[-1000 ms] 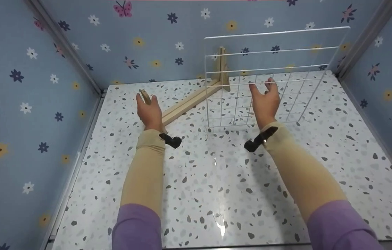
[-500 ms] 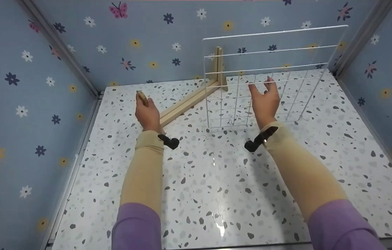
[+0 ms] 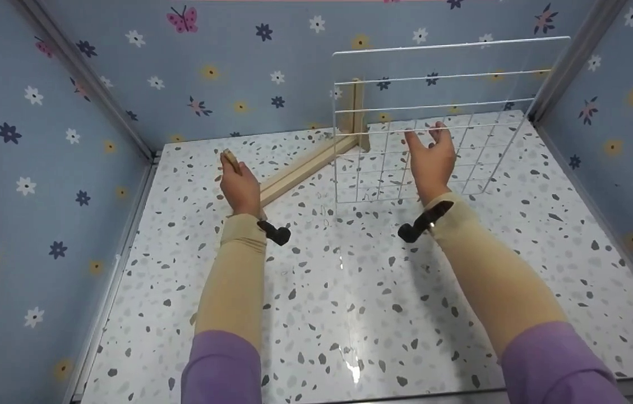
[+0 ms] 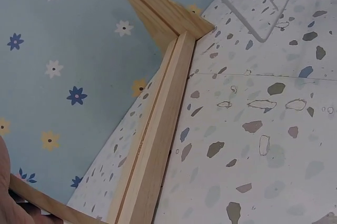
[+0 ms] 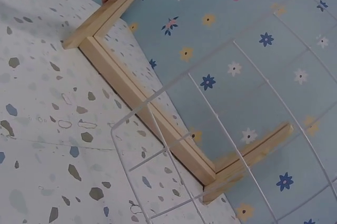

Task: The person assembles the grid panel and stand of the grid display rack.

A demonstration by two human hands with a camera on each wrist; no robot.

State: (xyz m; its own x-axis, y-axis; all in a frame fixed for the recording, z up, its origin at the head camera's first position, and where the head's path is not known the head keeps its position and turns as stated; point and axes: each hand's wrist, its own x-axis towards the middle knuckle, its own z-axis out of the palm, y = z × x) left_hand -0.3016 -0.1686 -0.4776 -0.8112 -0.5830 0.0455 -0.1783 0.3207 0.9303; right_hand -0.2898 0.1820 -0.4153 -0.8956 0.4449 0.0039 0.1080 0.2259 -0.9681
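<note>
A pale wooden stand, with a grooved base bar [image 3: 299, 173] and an upright at each end, rests on the speckled surface. My left hand [image 3: 240, 188] grips its near upright [image 5: 108, 18], fingers and thumb on either side of the wood in the right wrist view. The far upright [image 4: 163, 13] stands by the back wall. My right hand [image 3: 431, 163] holds a white wire grid panel [image 3: 451, 46] by its wires, tilted up to the right of the stand. In the head view, the grid's left edge overlaps the far upright. Its lower corner [image 4: 260, 39] shows in the left wrist view.
Blue flowered walls [image 3: 294, 62] enclose the back and both sides. Metal strips [image 3: 114, 106] line the corners. The white speckled tabletop [image 3: 316, 314] stretches toward me, with a metal edge in front. A black wrist camera [image 3: 417, 224] sits on each sleeve.
My left thumb and fingers have closed in on the near upright. The grid has shifted slightly up and to the right with my right hand. The head view has turned a little.
</note>
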